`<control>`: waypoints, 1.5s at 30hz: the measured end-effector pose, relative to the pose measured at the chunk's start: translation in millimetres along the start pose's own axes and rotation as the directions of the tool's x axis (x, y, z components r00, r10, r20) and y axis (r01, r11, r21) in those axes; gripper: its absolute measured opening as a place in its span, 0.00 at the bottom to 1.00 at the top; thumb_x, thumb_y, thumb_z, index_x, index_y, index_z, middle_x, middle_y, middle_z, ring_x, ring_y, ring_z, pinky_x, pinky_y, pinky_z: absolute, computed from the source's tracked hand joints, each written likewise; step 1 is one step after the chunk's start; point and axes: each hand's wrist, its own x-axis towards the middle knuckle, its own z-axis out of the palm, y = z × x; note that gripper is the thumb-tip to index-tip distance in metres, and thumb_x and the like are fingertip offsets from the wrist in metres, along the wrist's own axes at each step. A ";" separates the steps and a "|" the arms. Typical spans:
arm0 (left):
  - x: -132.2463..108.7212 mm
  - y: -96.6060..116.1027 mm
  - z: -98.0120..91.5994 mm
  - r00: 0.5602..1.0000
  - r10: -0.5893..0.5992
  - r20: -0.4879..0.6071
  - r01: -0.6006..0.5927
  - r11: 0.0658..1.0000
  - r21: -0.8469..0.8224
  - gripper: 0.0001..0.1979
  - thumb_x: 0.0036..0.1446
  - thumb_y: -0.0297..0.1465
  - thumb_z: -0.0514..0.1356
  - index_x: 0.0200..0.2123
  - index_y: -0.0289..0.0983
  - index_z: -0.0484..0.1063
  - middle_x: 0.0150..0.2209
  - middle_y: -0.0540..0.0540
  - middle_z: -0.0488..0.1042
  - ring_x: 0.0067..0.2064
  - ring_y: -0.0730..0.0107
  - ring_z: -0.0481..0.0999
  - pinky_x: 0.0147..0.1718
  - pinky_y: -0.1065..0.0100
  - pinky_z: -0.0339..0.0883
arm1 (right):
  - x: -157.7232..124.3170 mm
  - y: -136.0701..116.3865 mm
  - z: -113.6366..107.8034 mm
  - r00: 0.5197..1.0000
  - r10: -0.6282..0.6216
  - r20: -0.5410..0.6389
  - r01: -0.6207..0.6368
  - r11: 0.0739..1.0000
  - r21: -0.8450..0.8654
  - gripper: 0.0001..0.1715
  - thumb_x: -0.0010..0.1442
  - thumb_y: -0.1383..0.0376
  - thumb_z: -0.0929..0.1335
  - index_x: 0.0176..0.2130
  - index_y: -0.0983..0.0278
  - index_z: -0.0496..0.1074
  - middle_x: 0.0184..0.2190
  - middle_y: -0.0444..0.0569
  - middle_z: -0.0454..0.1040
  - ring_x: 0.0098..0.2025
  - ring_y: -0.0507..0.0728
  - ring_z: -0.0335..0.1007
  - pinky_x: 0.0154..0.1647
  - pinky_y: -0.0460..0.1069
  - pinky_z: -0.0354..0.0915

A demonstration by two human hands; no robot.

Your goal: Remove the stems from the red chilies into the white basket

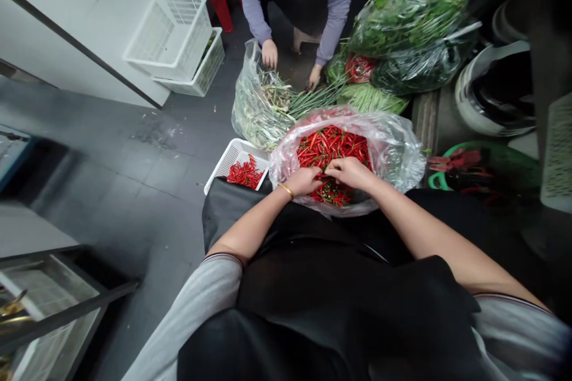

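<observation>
A clear plastic bag full of red chili peppers sits open at my lap, its rim folded outward. Both my hands are over the chilies, close together. My left hand, with a gold bangle at the wrist, has its fingers closed on a red chili. Facing it, my right hand pinches at a chili too; the fingertips hide most of it. Chilies with green stems show below my hands. To the left of the bag, a small white perforated basket contains a pile of red chilies.
Opposite, a co-worker's hands handle green onions beside a plastic bag. White crates stand at upper left. Bagged greens, a white bucket and a green basin are at right. A metal rack stands lower left.
</observation>
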 end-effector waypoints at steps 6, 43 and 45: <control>-2.6 11.7 -7.1 0.990 0.139 0.021 -0.141 0.986 0.090 0.10 0.60 0.34 0.54 0.30 0.35 0.71 0.34 0.42 0.76 0.38 0.66 0.74 0.40 0.68 0.63 | -30.4 -15.4 -24.5 0.988 -0.094 0.126 0.051 0.948 0.314 0.21 0.60 0.50 0.62 0.27 0.63 0.69 0.14 0.40 0.64 0.18 0.50 0.61 0.25 0.46 0.58; -33.9 11.3 -1.1 0.900 -0.025 0.435 0.417 0.335 -0.845 0.27 0.36 0.50 0.69 0.23 0.35 0.64 0.14 0.58 0.56 0.14 0.86 0.49 0.15 0.75 0.37 | -40.3 -20.7 34.9 0.987 -0.099 -0.128 0.128 0.962 0.242 0.31 0.67 0.49 0.54 0.24 0.63 0.67 0.21 0.47 0.70 0.25 0.53 0.66 0.28 0.47 0.58; -34.2 14.2 6.0 0.886 -0.017 0.464 0.454 0.244 -0.857 0.27 0.37 0.50 0.69 0.21 0.35 0.61 0.13 0.59 0.53 0.14 0.86 0.47 0.14 0.76 0.37 | -38.6 -14.8 38.1 0.967 -0.046 -0.252 0.034 0.998 -0.052 0.29 0.67 0.53 0.53 0.29 0.64 0.72 0.28 0.53 0.74 0.32 0.56 0.70 0.31 0.47 0.59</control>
